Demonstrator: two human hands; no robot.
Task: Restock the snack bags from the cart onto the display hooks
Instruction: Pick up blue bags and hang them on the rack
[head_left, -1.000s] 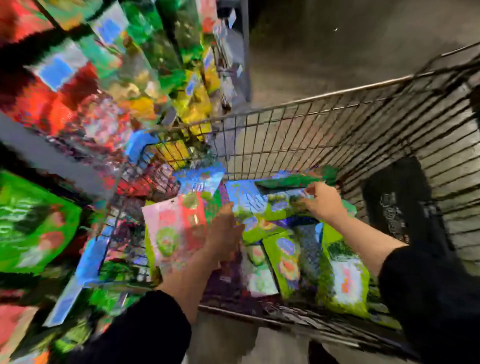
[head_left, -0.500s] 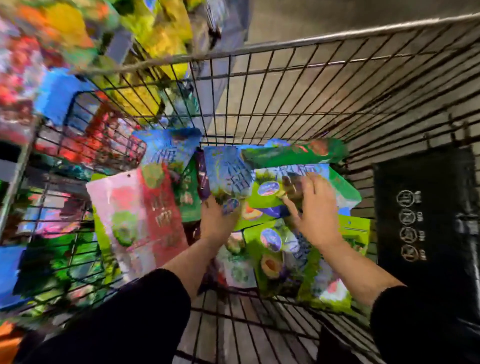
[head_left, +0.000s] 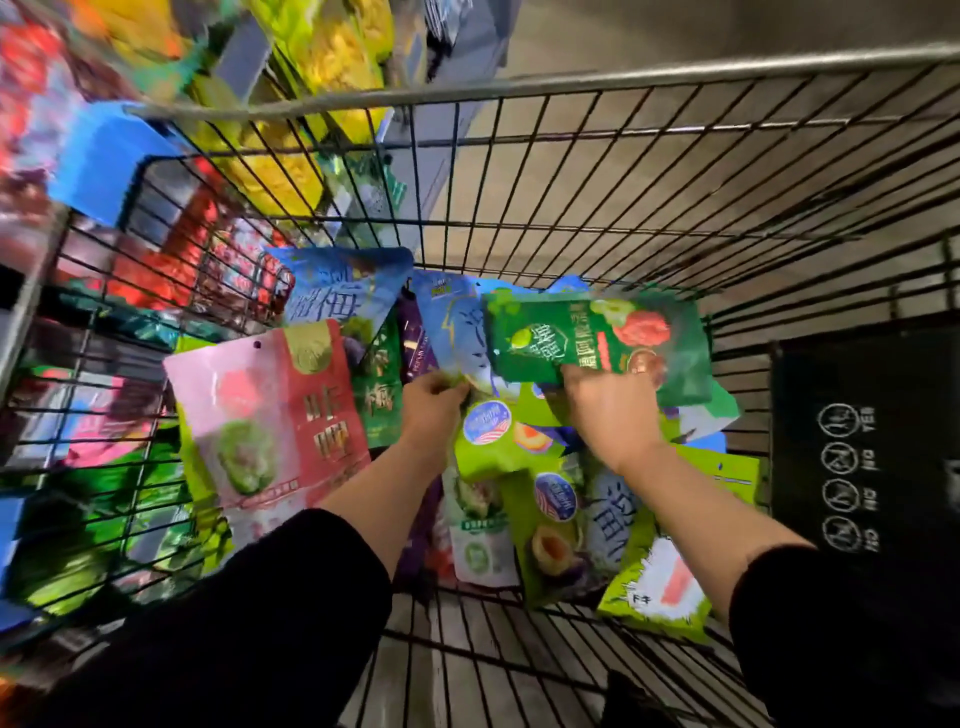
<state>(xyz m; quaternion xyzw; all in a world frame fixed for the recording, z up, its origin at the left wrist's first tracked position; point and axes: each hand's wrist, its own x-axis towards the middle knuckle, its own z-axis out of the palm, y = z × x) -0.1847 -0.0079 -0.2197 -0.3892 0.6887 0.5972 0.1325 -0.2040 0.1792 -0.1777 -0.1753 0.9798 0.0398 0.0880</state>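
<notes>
Both hands reach down into the wire cart (head_left: 571, 171), where a loose heap of snack bags lies against its far-left corner. The right hand (head_left: 613, 415) grips the lower edge of a dark green bag (head_left: 597, 338), lifting it tilted above the pile. The left hand (head_left: 431, 402) has its fingers curled at the bottom edge of a blue bag (head_left: 457, 327), seemingly pinching it, though the grip itself is partly hidden. Just left of it, a pink-and-red bag (head_left: 270, 421) leans against the cart's left wall. Lime green bags (head_left: 550, 519) lie flat beneath the forearms. The right half of the cart floor is bare wire, beside a black panel (head_left: 857, 457). Blurred hanging display bags (head_left: 322, 57) crowd the upper left, beyond the cart's rim.
</notes>
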